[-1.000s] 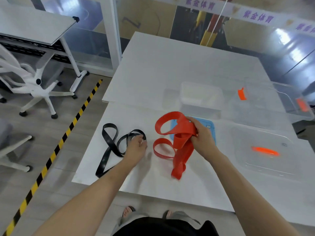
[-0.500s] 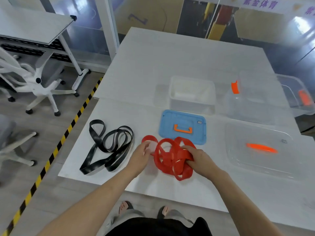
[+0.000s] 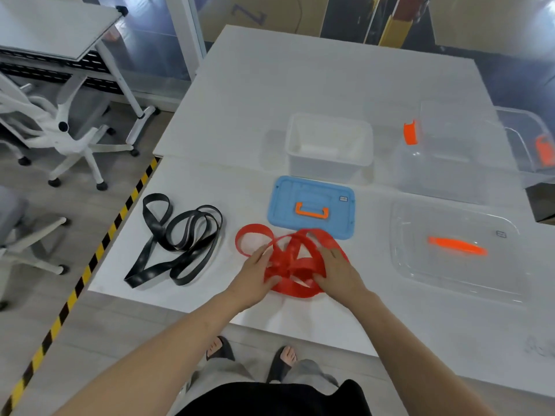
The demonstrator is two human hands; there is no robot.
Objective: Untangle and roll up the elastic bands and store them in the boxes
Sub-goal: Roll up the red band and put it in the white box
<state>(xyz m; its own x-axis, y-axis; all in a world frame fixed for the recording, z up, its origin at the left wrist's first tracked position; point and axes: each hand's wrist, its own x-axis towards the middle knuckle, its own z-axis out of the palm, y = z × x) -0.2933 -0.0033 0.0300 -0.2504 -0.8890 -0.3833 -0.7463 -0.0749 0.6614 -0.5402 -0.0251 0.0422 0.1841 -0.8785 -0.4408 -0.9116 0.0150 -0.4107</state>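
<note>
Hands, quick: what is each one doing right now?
Left hand: gripping the red band, which is on the table.
Right hand: gripping the same red band.

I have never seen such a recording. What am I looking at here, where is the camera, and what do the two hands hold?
There is no machine here: a person works with bare hands, and the single camera sits on their head, looking down. That is why the arms enter from below. The left hand and right hand both seem to grip a tangled red elastic band on the white table. Left of it lies a black elastic band, untouched. Behind are a blue lid, an open white box, a clear lid with an orange handle and a clear box.
</note>
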